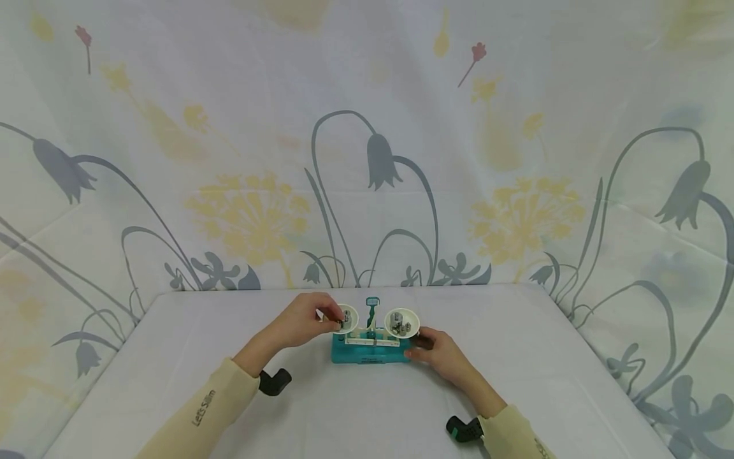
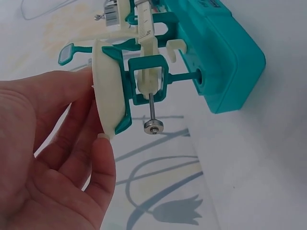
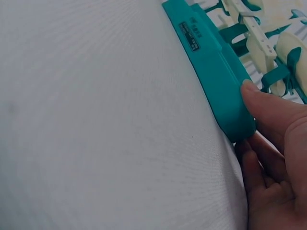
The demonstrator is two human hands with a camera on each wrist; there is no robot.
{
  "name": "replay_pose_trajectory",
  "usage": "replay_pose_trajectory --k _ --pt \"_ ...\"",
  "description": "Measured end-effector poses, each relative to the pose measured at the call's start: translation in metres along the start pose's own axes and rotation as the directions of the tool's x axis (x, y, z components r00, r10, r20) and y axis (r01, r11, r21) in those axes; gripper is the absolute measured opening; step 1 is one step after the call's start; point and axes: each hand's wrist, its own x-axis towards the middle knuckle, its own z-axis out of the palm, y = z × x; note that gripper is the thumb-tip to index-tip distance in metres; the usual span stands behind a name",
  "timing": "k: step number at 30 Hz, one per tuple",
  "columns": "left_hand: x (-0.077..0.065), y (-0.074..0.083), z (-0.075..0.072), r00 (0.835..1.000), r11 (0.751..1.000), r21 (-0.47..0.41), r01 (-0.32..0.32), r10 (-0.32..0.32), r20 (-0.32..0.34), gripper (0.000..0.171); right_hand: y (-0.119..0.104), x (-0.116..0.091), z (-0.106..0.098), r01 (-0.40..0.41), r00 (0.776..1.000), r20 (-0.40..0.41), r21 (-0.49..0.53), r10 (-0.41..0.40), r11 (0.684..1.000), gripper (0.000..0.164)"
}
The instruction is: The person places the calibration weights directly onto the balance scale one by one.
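Observation:
A teal balance scale [image 1: 369, 354] with two cream pans stands on the table. My left hand [image 1: 306, 320] reaches down at the left pan [image 2: 103, 91], where small metal weights [image 1: 346, 319] lie. In the left wrist view one fingertip touches the pan's lower rim; the thumb and other fingertips pass behind the pan wall, so whether they pinch a weight is hidden. The right pan [image 1: 414, 317] bears several metal weights [image 1: 398, 324]. My right hand [image 3: 276, 158] grips the right end of the teal base, thumb on its upper side and fingers round the end.
A white cloth covers the table [image 1: 344, 414], and a flower-printed curtain [image 1: 367, 83] hangs behind and at both sides. Black wrist devices [image 1: 275, 382] sit under both forearms. A screw with a round knurled nut [image 2: 154, 127] sticks out from the beam's left end.

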Motion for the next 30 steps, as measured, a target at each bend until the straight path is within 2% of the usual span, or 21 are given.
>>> replay_pose_trajectory --k 10,15,19,25,30 --pt "-0.01 0.002 -0.005 0.997 1.0 -0.001 0.024 -0.024 -0.07 0.01 -0.004 -0.004 -0.008 0.033 0.999 -0.018 -0.032 -0.034 0.999 0.057" --pt "-0.019 0.003 -0.007 0.993 0.998 -0.01 0.063 -0.064 -0.102 0.009 -0.009 -0.01 -0.017 0.005 0.999 -0.051 -0.015 -0.006 1.0 0.057" --pt "-0.028 -0.001 -0.007 0.987 0.996 -0.016 0.088 -0.089 -0.13 0.009 -0.016 -0.017 -0.027 0.018 0.997 -0.078 -0.028 -0.02 0.999 0.053" --pt "-0.043 -0.007 -0.007 0.981 0.998 -0.019 0.063 -0.065 -0.184 0.008 -0.028 -0.027 -0.036 0.104 0.986 -0.124 -0.054 -0.11 0.993 0.049" --pt "-0.054 -0.009 -0.001 0.973 0.999 0.018 0.045 -0.04 -0.225 0.009 -0.038 -0.034 -0.039 0.189 0.964 -0.156 -0.163 -0.214 0.968 0.046"
